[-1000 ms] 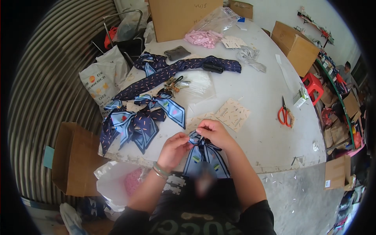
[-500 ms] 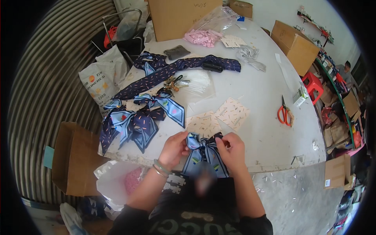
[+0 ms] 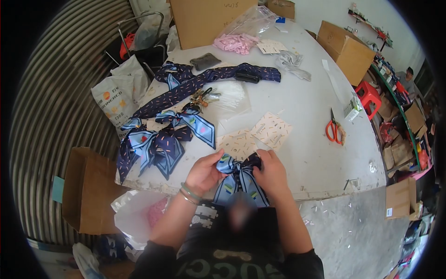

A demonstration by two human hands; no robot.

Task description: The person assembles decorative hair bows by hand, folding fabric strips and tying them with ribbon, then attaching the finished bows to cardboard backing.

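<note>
At the table's front edge I hold a blue and navy fabric bow (image 3: 238,168), its two tails hanging toward my body. My left hand (image 3: 204,173) pinches the bow's light blue left loop. On the other side, my right hand (image 3: 271,173) grips the navy right loop, fingers closed round it. Just beyond the bow lie two patterned cards (image 3: 272,130). More navy and blue bows (image 3: 160,144) are piled to the left, beside a long navy printed band (image 3: 172,96). Scissors with orange handles (image 3: 332,130) rest on the right part of the table.
The white table (image 3: 316,172) also bears keys (image 3: 200,98), a clear plastic packet (image 3: 232,100), a black case (image 3: 247,77) and pink fabric (image 3: 236,43). Cardboard boxes (image 3: 346,52) stand around it. A person (image 3: 407,83) is at the far right, near a red stool (image 3: 368,98).
The view has shifted slightly. My right hand has moved up over the navy loop and closed further round it. My left hand has turned a little, still on the left loop.
</note>
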